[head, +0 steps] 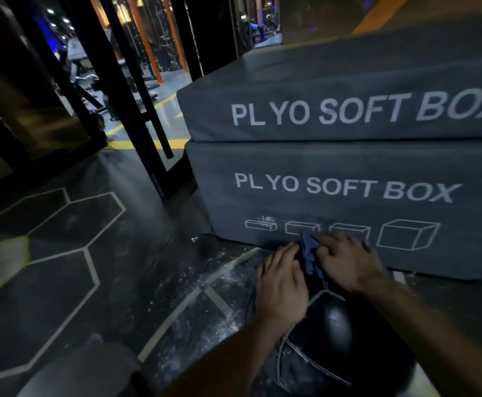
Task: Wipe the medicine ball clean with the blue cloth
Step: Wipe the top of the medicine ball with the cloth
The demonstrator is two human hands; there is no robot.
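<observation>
A black medicine ball (334,333) with pale stitched seams and white dust sits on the floor right in front of me. My left hand (281,285) lies flat on its upper left side. My right hand (348,263) presses a crumpled blue cloth (310,253) against the far top of the ball. The cloth bunches between the two hands. My forearms cover part of the ball.
Two stacked grey foam boxes (348,179) marked "PLYO SOFT BOX" stand just beyond the ball. A black rack post (145,133) rises to the left. The dark floor (62,253) has hexagon lines and chalk dust. My knee (82,371) shows at bottom left.
</observation>
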